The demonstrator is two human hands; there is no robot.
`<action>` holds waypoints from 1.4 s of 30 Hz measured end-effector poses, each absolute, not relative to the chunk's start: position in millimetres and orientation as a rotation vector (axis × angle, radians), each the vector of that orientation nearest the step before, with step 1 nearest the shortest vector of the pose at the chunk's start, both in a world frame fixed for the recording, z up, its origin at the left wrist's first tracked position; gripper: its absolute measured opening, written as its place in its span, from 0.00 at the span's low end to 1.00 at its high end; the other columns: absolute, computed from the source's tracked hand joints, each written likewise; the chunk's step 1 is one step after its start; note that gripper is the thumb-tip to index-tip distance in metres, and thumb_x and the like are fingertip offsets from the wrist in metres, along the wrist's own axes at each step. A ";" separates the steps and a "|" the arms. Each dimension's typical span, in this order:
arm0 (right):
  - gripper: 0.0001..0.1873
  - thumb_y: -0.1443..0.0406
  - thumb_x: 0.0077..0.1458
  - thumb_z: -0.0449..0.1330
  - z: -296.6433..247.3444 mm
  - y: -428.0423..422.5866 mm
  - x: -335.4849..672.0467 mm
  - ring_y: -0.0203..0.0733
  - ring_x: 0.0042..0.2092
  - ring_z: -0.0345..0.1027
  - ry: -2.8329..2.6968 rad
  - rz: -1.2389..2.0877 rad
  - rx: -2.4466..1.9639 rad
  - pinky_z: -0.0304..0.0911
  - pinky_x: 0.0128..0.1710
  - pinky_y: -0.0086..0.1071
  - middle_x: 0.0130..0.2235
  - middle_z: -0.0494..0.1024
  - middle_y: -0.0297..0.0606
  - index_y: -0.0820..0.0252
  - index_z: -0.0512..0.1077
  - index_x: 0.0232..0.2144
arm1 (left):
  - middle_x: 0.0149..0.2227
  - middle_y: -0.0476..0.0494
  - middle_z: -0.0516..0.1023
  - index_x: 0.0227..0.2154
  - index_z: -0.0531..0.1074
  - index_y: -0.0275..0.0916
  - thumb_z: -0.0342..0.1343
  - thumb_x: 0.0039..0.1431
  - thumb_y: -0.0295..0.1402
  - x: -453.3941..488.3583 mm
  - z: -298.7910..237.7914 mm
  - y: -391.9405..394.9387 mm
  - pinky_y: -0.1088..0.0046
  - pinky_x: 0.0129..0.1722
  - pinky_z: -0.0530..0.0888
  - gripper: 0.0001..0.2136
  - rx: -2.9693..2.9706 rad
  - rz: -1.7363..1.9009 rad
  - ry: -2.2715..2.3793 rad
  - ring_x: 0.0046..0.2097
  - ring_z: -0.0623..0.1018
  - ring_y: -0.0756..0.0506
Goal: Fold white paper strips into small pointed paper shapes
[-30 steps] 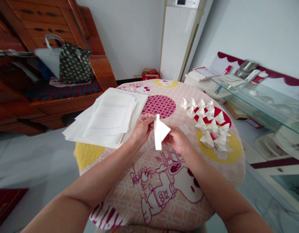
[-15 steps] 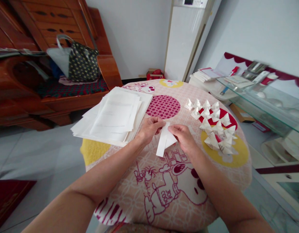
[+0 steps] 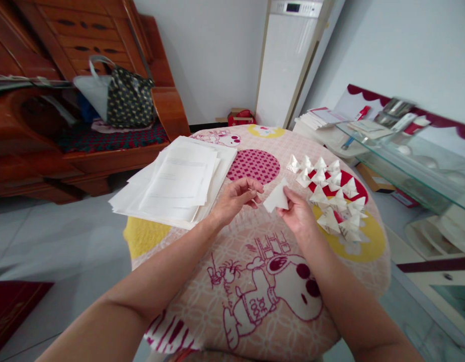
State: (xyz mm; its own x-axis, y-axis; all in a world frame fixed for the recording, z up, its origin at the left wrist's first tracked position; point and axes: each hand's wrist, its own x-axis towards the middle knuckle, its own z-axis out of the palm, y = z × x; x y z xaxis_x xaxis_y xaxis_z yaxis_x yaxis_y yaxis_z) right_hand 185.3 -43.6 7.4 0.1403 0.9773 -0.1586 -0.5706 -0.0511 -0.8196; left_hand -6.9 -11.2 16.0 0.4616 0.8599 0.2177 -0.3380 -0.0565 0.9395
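My right hand [image 3: 298, 213] pinches a small folded white paper piece [image 3: 277, 199] above the round table [image 3: 255, 281]. My left hand [image 3: 238, 197] hovers just left of that piece, fingers curled loosely and apart, holding nothing. A stack of white paper sheets [image 3: 175, 181] lies to the left of my left hand. Several folded white paper shapes [image 3: 330, 196] sit in a cluster to the right of my right hand, on the red and yellow circles of the cartoon-print tablecloth.
A wooden bench [image 3: 66, 120] with a patterned handbag [image 3: 123, 98] stands at the back left. A tall white appliance [image 3: 283, 60] is behind the table. A glass shelf [image 3: 406, 156] with small items runs along the right. Grey floor tiles lie to the left.
The long paper strip held by both hands has become a compact folded piece. My left hand has let go of it; my right hand has carried it up and to the right.
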 end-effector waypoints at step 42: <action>0.10 0.61 0.55 0.67 -2.8 -42.4 169.9 0.36 0.22 0.68 -0.418 1.716 -0.900 0.65 0.20 0.27 0.21 0.74 0.32 0.60 0.73 0.27 | 0.43 0.39 0.80 0.40 0.77 0.39 0.52 0.70 0.31 -0.7 25.4 -31.9 0.68 0.47 0.77 0.08 2.435 1.126 0.361 0.46 0.79 0.46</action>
State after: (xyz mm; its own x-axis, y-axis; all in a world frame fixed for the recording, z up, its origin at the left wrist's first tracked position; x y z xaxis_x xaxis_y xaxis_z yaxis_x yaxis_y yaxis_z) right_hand 169.9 -42.4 -2.8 -0.1112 0.9274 -0.3571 -0.6591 -0.3378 -0.6720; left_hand -0.7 -31.9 25.4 0.6364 0.4040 0.6572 0.0540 -0.8732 0.4845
